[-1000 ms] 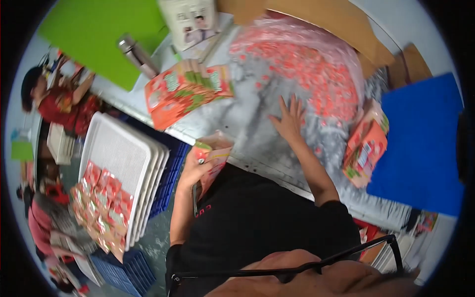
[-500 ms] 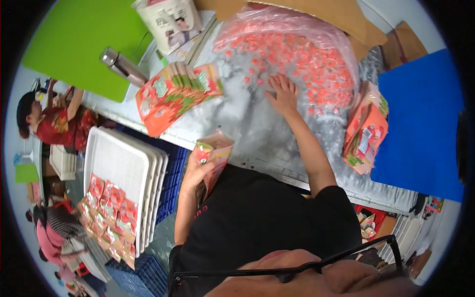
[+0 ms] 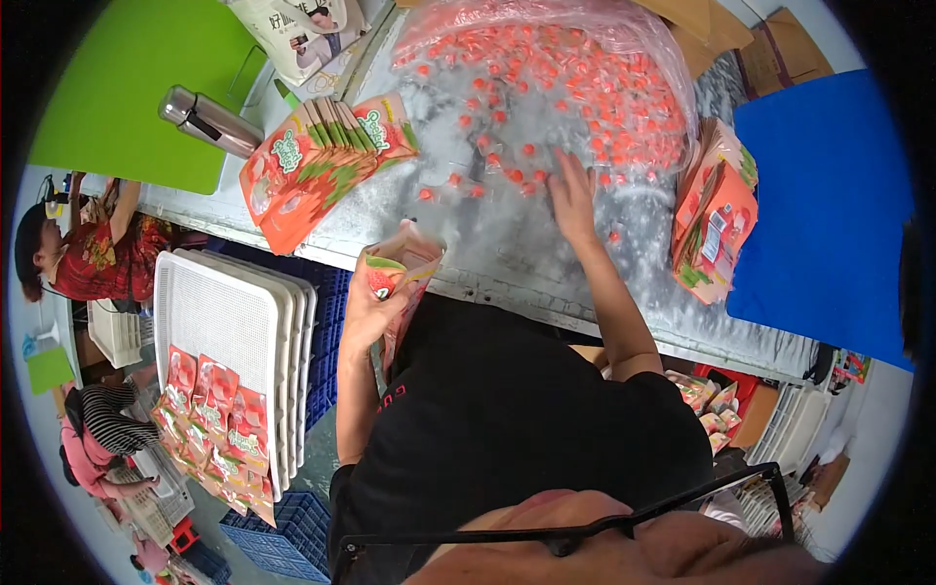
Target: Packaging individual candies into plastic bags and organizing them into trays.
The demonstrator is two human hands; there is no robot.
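My left hand [image 3: 367, 314] is closed around a red and green printed pouch [image 3: 421, 255], held upright at the table's near edge with its mouth spread open. My right hand [image 3: 573, 200] reaches over the grey table top with its fingers apart, slightly blurred. Beside its fingertips lie several small red candies [image 3: 527, 150] in clear wrappers. Farther back a big heap of the same candies [image 3: 624, 107] spills from a pink clear plastic bag [image 3: 682, 73]. Whether a candy is under my right fingers cannot be made out.
Left on the table, a fanned stack of flat pouches [image 3: 322, 161] lies near a steel flask [image 3: 210, 122]. More pouches [image 3: 717, 224] lean by a blue board [image 3: 819, 214]. White trays [image 3: 224, 302] with filled pouches stand left of me. A co-worker [image 3: 107, 253] is beyond.
Several candies have come away from the heap toward the near side of the table. My right hand has shifted a little right and nearer. The left hand keeps holding the pouch.
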